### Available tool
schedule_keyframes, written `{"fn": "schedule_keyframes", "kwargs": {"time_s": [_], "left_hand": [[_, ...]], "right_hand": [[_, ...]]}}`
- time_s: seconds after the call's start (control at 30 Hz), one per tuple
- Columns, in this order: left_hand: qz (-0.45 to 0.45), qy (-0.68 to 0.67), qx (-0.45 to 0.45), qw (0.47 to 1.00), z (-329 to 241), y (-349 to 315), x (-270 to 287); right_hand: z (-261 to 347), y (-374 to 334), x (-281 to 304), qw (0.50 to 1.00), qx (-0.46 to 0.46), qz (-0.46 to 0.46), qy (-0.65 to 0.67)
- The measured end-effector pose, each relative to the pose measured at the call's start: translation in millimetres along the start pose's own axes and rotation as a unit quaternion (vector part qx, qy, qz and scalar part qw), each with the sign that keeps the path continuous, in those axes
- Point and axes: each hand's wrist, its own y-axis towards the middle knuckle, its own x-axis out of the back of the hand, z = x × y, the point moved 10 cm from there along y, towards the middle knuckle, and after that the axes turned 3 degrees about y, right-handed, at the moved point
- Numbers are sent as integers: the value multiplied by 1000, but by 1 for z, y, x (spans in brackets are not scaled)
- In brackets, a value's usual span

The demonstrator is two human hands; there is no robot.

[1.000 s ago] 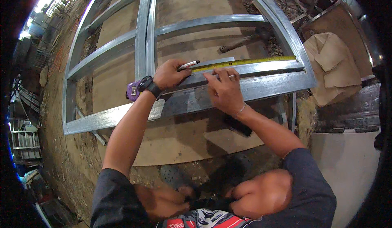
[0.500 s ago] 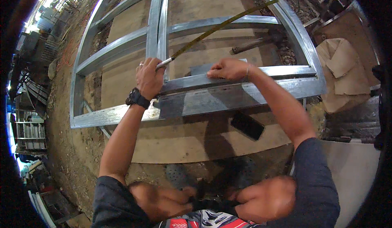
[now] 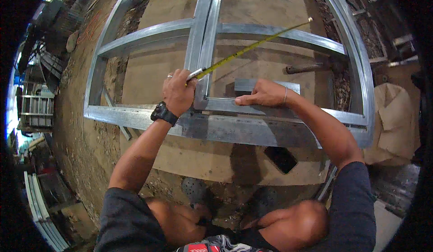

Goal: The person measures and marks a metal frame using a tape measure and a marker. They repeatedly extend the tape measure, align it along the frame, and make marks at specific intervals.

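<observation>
My left hand (image 3: 179, 92), a watch on its wrist, is closed over a tape measure whose body is hidden by the fingers. Its yellow blade (image 3: 243, 52) sticks out to the upper right, free end in the air over the frame. A slim white marker-like stick (image 3: 196, 73) pokes from the same fingers, beside the blade. Below me lies a silver metal frame (image 3: 270, 137) of square tubes with crossbars. My right hand (image 3: 266, 94) grips its near inner rail, fingers curled over and thumb along the top. Just behind that hand a short metal tube piece (image 3: 288, 87) shows.
Under the frame is a brown board (image 3: 203, 166) with a black phone (image 3: 280, 159) lying near its front edge. A rusty pipe (image 3: 306, 68) lies inside the right opening. Folded brown cardboard (image 3: 392, 121) is at the right; a ladder (image 3: 38, 105) is at the far left.
The view has shifted, so the frame sits farther right and lower. The right hand has turned from a pinch on the rail to curled fingers with the thumb pointing left. The tape stays extended.
</observation>
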Motion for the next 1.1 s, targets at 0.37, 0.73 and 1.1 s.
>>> {"fn": "schedule_keyframes", "kwargs": {"time_s": [0.37,0.73,1.1], "left_hand": [[31,72,33,996,-6,-1,-2],[90,99,61,989,-6,8,-7],[82,131,75,985,-3,4,-11]], "right_hand": [[10,9,-10,991,47,-33,123],[22,27,-11,994,5,-25,103],[-98,-91,42,989,-22,-110,93]]}}
